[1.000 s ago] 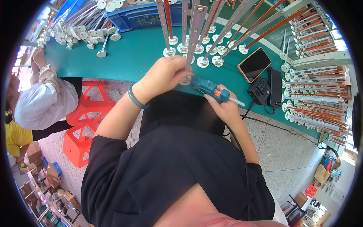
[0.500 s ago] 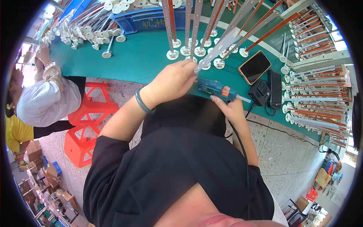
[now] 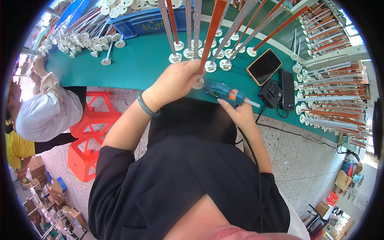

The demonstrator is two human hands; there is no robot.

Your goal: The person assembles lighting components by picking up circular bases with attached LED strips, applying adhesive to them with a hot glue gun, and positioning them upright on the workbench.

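Note:
My left hand (image 3: 173,83) is closed around the lower part of a light strip (image 3: 212,34), whose orange-brown side shows. A round white base (image 3: 198,83) sits under the strip, by my fingers. My right hand (image 3: 243,116) grips a teal hot glue gun (image 3: 227,94), its nozzle pointing at that base. From the gun's back end sticks a clear glue stick (image 3: 252,103). Whether the nozzle touches the base I cannot tell. Just beyond my hands, several similar strips stand upright on white bases (image 3: 175,58).
A phone (image 3: 264,67), a black charger (image 3: 270,94) and a long black case (image 3: 286,90) lie to the right. Racked strips (image 3: 332,98) fill the far right. At the back left are a blue crate (image 3: 144,26) and piled strips. Another person (image 3: 50,108) sits left, near red stools (image 3: 96,114).
The strip in my left hand has turned from its pale lit-dot side to its orange-brown side and stands more upright. The glue gun stays by its base; the whole view has shifted slightly.

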